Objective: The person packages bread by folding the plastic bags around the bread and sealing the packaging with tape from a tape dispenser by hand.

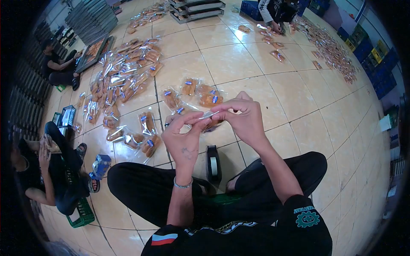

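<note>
My left hand (183, 138) and my right hand (246, 121) meet in front of me, thumbs and fingers closed on the gathered edge of a clear plastic bread bag (208, 114). Brown bread shows partly beneath my fingers; the rest of the bag is hidden by my hands. Just beyond them lie several bagged breads (210, 97) with blue-and-white labels. Between my crossed legs, a black tape dispenser (213, 164) stands on the floor.
A large heap of bagged bread (128, 70) spreads to the left. Beside me sits a person (47, 170) near a green crate (81, 214). Stacked trays (196, 10) stand far ahead. Another person (279, 13) works beyond, near a long pile of packets (329, 47).
</note>
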A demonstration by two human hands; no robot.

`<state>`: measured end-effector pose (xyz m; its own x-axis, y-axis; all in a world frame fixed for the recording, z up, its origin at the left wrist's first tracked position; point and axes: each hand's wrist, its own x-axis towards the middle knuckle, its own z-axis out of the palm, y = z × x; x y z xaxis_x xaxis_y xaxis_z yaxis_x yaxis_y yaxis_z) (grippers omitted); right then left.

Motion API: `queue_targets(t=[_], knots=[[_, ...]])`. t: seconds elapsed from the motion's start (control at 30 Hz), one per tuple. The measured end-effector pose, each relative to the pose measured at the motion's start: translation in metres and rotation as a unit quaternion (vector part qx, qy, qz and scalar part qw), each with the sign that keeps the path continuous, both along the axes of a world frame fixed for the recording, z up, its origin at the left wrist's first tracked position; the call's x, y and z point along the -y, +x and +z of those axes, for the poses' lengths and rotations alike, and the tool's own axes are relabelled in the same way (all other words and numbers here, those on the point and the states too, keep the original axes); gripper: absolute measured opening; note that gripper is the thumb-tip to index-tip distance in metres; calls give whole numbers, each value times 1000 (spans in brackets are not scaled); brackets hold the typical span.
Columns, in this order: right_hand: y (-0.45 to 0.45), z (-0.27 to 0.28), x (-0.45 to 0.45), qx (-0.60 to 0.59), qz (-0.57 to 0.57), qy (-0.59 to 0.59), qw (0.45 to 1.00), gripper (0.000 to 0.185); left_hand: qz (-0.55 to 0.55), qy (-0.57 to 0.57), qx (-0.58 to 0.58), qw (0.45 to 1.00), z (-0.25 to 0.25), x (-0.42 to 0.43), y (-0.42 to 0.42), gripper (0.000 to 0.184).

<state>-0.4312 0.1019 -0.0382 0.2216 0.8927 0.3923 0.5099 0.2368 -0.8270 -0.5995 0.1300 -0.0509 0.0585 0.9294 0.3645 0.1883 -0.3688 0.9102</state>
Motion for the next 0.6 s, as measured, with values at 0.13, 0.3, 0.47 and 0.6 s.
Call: queue_targets(t=[0.13, 0.3, 0.47, 0.6], knots=[[-1, -6, -1, 275, -19, 150, 949, 15, 38, 124, -118, 984, 1, 2, 2, 18], [3, 3, 1, 342, 14, 106, 933, 12, 54, 118, -254, 958, 10, 7, 0, 15], [18, 4, -2, 215, 112, 21, 970, 14, -28, 18, -197, 980, -10, -9, -16, 12], [22, -10, -10, -36, 119, -128, 984, 23, -192, -261, 185, 928, -38, -23, -22, 10]])
